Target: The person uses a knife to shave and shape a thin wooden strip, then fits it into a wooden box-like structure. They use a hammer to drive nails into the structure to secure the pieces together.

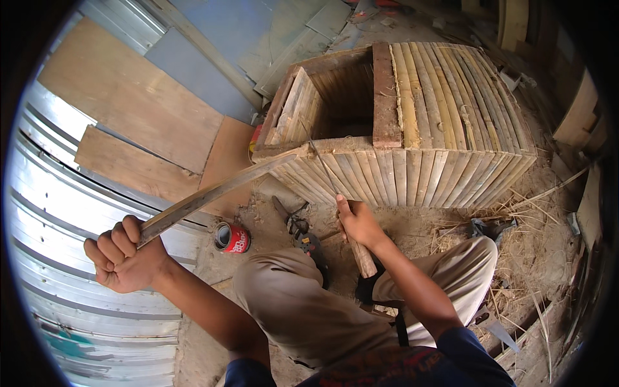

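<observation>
Long strip (219, 188) — in left hand (132, 259), far end by box (412, 177)

I can't make out the shadowed bottom of the slatted box (464, 97). The left hand (126, 258) hides one end of the wooden strip (213, 191); the right hand (361, 226) covers part of the wooden handle (363, 260). The dark shirt (419, 369) is cut off below.

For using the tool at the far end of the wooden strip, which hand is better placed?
Probably the right hand: it holds the tool, whose thin part appears to cross the strip near its far end. The left hand grips the other end.
</observation>
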Tool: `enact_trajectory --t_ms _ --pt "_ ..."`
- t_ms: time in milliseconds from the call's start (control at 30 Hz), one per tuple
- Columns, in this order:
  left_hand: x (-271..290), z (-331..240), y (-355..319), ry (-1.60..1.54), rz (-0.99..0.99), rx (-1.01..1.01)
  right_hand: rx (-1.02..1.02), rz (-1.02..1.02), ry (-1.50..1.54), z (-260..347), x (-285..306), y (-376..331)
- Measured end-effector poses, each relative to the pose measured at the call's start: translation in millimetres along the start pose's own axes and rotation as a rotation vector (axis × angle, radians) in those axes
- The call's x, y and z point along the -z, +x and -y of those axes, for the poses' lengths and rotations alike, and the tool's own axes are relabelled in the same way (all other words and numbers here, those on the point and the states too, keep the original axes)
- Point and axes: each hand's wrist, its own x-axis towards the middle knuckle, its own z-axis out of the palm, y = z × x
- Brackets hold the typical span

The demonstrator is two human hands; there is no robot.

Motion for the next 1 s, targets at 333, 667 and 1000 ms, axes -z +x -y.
enact_trajectory --t_ms 333,667,1000 --pt "27.1 103.2 -20.9 0.635 -0.714 -0.262 0.000 -0.038 0.088 -33.5 11.0 -42.0" --pt "21.7 161.5 -37.8 0.332 -0.965 0.152 0.203 -0.204 -0.185 -47.8 16.7 -65.8" --pt "0.1 189.4 -48.5 -0.091 -0.875 0.736 0.298 -0.220 0.187 -15.5 33.8 -97.5"
